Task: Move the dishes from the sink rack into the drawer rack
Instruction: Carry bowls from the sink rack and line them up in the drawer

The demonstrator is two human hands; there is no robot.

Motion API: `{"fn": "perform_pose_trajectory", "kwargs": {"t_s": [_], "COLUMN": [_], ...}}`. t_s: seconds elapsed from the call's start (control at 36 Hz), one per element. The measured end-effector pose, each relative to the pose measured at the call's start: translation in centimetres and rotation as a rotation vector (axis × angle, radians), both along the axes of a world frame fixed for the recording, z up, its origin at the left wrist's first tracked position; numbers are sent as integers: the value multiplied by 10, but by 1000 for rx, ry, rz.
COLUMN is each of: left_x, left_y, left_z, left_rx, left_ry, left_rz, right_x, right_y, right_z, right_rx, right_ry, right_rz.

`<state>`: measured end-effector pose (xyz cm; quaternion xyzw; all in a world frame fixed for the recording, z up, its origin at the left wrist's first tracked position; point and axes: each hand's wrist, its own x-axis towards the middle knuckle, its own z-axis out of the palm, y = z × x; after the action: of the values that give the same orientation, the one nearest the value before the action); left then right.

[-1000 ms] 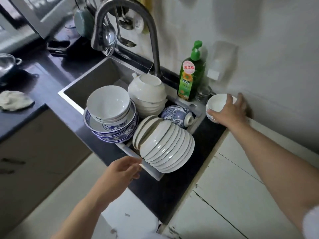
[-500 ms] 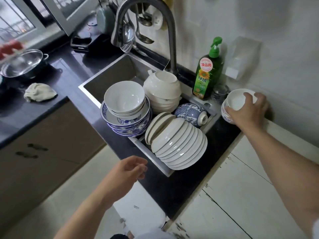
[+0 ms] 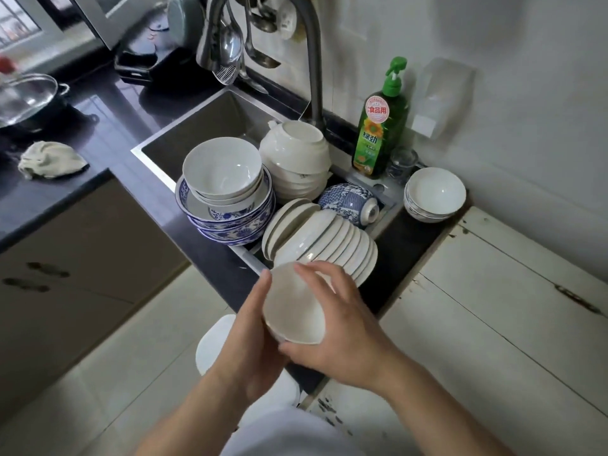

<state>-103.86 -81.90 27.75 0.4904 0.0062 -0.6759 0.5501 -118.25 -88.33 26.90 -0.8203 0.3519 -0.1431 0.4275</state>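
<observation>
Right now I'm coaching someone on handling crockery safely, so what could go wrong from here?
The white bowl, held by the left hand and the right hand, hangs past the counter edge, so a slip would likely send it to the floor. The row of white bowls leans on its side at the sink rim and may slide now. The small bowls stand near the counter edge, where an elbow could knock them.

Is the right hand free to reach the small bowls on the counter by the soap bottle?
Probably not yet: the right hand and left hand both hold a white bowl. The path to the small bowls looks open otherwise.
</observation>
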Motion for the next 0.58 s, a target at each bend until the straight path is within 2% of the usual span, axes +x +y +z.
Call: {"fn": "perform_pose_trajectory", "kwargs": {"t_s": [0.06, 0.17, 0.19, 0.25, 0.31, 0.39, 0.5, 0.58], "left_x": [0, 4, 5, 7, 9, 13, 15, 14], "left_y": [4, 15, 17, 19, 19, 20, 20, 22], "left_z": [-4, -11, -12, -13, -14, -13, -14, -13], "left_rx": [39, 97, 105, 117, 124, 114, 132, 136], "left_ry": [-36, 27, 36, 25, 22, 16, 22, 24], "left_rz": [58, 130, 151, 186, 208, 243, 279, 312], "right_x": [2, -10, -16, -27, -43, -70, -92, -91], "right_y": [2, -25, -37, -74, -124, -199, -259, -278], "right_z": [1, -8, -16, -34, -51, -64, -81, -93], "right_rx": [25, 373, 380, 196, -11, -29, -3, 33], "right_ry": [39, -98, -91, 36, 141, 291, 595, 672], "right_rz": [21, 74, 55, -83, -329, -656, -724, -732]}}
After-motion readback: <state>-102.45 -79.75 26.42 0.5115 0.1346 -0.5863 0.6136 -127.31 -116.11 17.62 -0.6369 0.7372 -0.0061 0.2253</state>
